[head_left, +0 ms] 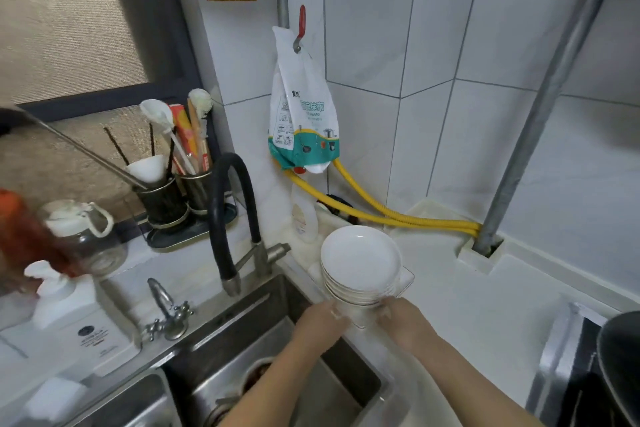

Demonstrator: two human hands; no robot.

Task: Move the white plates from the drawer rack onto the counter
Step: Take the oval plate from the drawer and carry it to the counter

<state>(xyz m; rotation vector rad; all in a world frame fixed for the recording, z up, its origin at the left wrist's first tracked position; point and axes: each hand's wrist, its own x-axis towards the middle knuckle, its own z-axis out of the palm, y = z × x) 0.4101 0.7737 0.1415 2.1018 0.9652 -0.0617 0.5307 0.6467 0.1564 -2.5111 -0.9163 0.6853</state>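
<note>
White counter (450, 305) beside the sink (249, 333): both hands' fingers (334, 314) grip a stack of glossy white plates (360, 253).

A stack of white plates (361, 253), shallow and round with glossy rims, sits just below the centre of the frame at the edge of a pale counter (485, 305). The stack tilts slightly, its top plate's empty face showing. The lower plates show only as layered rims.
</note>
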